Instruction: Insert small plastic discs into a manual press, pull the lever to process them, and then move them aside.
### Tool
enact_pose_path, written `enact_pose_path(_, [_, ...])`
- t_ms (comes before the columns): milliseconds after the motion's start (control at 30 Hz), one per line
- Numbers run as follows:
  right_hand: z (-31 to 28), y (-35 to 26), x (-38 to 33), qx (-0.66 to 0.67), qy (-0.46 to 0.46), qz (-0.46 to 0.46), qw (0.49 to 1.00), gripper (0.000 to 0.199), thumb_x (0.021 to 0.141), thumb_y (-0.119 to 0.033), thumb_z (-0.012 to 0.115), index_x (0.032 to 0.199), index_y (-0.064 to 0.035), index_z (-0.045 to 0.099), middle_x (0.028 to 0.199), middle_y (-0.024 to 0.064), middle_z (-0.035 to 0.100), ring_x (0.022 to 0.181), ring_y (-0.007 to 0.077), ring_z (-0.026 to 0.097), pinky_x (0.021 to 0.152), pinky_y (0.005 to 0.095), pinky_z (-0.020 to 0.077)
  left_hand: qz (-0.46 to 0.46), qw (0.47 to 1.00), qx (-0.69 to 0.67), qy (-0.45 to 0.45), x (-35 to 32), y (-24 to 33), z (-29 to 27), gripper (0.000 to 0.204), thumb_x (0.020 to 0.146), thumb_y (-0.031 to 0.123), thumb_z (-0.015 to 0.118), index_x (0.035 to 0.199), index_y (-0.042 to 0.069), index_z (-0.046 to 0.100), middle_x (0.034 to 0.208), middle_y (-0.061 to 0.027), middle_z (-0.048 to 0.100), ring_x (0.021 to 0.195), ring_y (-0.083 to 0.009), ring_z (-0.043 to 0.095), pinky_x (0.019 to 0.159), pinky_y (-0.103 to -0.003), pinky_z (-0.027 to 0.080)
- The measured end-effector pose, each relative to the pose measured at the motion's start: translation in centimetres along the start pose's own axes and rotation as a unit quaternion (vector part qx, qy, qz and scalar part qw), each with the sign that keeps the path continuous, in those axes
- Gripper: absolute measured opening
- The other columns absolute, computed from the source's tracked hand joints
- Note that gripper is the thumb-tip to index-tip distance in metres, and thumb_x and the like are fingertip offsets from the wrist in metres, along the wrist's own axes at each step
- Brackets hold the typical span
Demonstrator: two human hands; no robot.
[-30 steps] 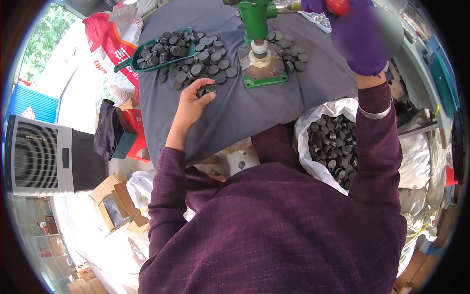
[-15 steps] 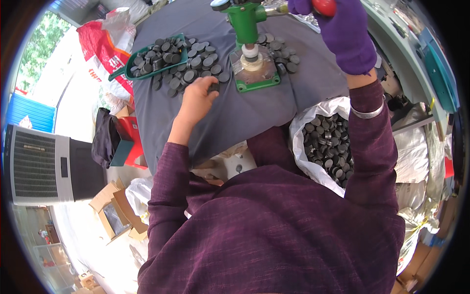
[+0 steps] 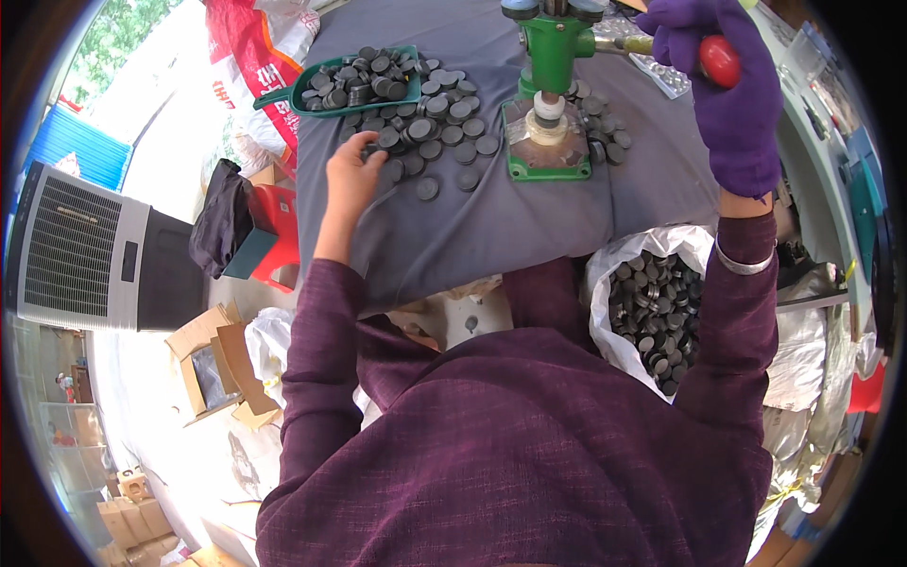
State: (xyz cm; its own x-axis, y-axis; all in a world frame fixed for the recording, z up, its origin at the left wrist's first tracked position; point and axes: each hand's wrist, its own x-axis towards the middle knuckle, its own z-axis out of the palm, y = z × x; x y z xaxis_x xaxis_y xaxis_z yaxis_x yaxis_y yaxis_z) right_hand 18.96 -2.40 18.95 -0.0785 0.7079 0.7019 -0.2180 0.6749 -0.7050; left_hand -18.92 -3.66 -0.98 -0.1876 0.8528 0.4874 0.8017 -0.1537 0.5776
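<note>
Head camera: black discs (image 3: 428, 189) fill green scoop (image 3: 274, 97) and white sack (image 3: 602, 321); red-printed bag (image 3: 248, 80) behind; left hand (image 3: 351, 180) half-curled, hold I can't tell; gloved right hand (image 3: 742, 113) clasps red-knobbed lever (image 3: 720, 62).

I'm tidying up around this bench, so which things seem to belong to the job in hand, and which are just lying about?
Seemingly in use:
- green hand press, its red lever knob at the gloved right hand
- black discs by the left hand
- teal scoop
- white sack of discs

Probably lying about:
- louvred grey appliance
- open cardboard box
- black bag
- red-and-white sack
</note>
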Motion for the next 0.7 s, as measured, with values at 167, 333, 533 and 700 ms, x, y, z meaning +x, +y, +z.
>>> enact_pose_path(167, [-1.2, 1.4, 0.5, -0.008, 0.019, -0.001, 1.000, 0.052, 0.102, -0.036, 0.034, 0.077, 0.0020, 0.061, 0.074, 0.0144, 0.062, 0.054, 0.0137, 0.051, 0.059, 0.0277, 0.0450, -0.069, 0.991, 0.077, -0.080, 1.8, -2.9, -1.1, 0.040, 0.076, 0.017, 0.074, 0.112, 0.003, 0.065, 0.101, -0.0191, 0.068, 0.095, -0.0325, 0.066, 0.082, -0.039, 0.050])
enact_pose_path(333, [-0.6, 1.7, 0.2, -0.037, 0.031, -0.039, 0.998, 0.052, 0.102, -0.035, 0.034, 0.076, 0.0021, 0.060, 0.074, 0.0154, 0.062, 0.054, 0.0143, 0.052, 0.059, 0.0284, 0.0454, -0.045, 0.977, 0.139, -0.153, 3.2, -1.8, 0.6, 0.045, 0.073, 0.020, 0.077, 0.113, 0.004, 0.065, 0.100, -0.0193, 0.068, 0.096, -0.0347, 0.064, 0.085, -0.042, 0.050])
enact_pose_path(533, [-1.2, 1.7, 0.4, -0.029, 0.002, -0.055, 0.998, 0.052, 0.102, -0.034, 0.033, 0.076, 0.0020, 0.060, 0.069, 0.0144, 0.060, 0.055, 0.0159, 0.052, 0.062, 0.0302, 0.0463, -0.032, 0.987, 0.099, -0.120, 2.1, -3.5, 0.2, 0.043, 0.070, 0.016, 0.078, 0.110, 0.005, 0.066, 0.092, -0.0140, 0.068, 0.085, -0.0289, 0.064, 0.080, -0.036, 0.050])
enact_pose_path(700, [-0.8, 1.9, 0.1, -0.030, 0.012, -0.069, 0.997, 0.051, 0.102, -0.034, 0.034, 0.077, 0.0021, 0.059, 0.067, 0.0128, 0.058, 0.057, 0.0169, 0.054, 0.062, 0.0308, 0.0462, -0.175, 0.967, -0.119, -0.140, 1.0, -3.3, -1.0, 0.037, 0.072, 0.009, 0.076, 0.108, 0.004, 0.067, 0.086, -0.0041, 0.065, 0.077, -0.0150, 0.059, 0.073, -0.029, 0.048])
